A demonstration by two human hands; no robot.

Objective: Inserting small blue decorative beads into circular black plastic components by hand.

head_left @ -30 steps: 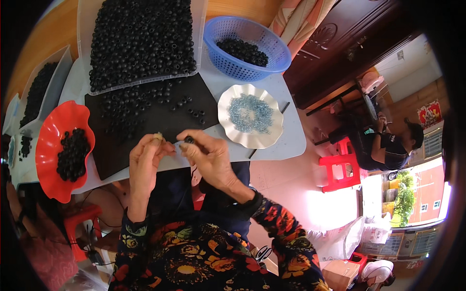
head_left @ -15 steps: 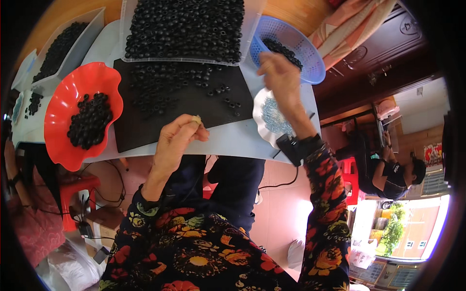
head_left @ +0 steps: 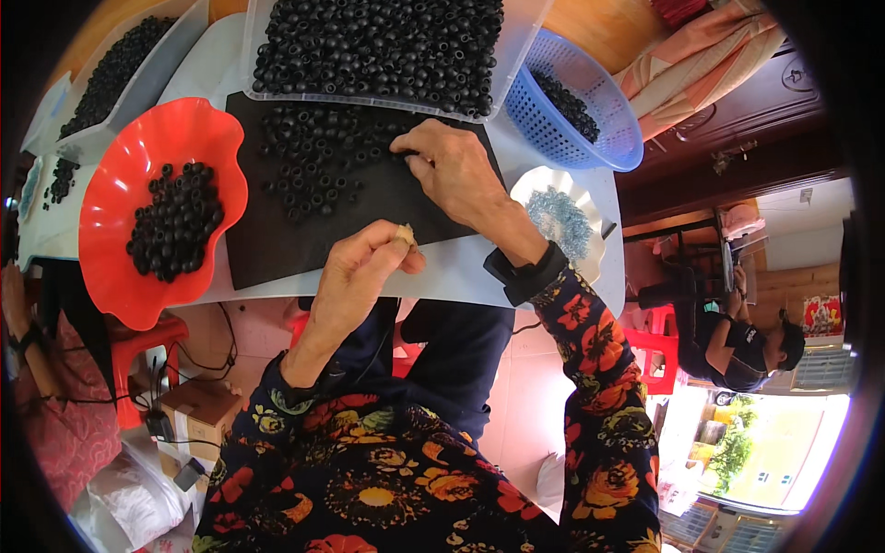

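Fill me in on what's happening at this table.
A person in a flowered top sits at a white table sorting small black beads. The right hand reaches onto the black mat, fingertips among the loose beads there. The left hand is held at the table's near edge, pinching a small pale piece. A red dish, a clear tray and a blue basket hold more beads; a white dish holds pale blue bits.

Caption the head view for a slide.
Right hand reaches loose black beads on a black mat; left hand pinches a small pale piece.
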